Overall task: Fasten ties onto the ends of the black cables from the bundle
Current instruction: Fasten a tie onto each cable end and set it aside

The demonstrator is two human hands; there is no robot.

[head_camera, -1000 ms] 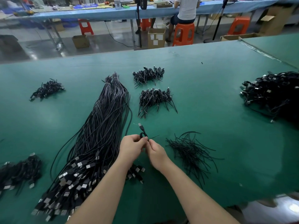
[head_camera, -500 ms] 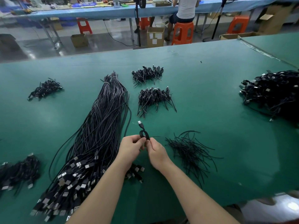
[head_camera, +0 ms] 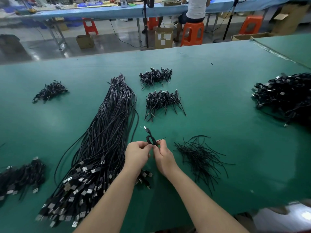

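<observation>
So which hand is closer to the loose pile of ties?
Right. The right hand sits just left of the loose ties; the left hand lies farther left, beyond it.

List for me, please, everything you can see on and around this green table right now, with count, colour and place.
table: one, green, fills the view
long cable bundle: one, black, left of centre
looped cable end: one, black, held at the fingers of both hands
loose ties: one pile, black, right of the hands
tied cable heaps: two, black, far centre
small heaps: two, black, far left and near left
large heap: one, black, right edge
stools: several, orange, on the floor beyond
boxes: several, brown cardboard, on the floor
seated person: one, at the blue bench
left hand: pinches the loop
right hand: pinches the loop
</observation>
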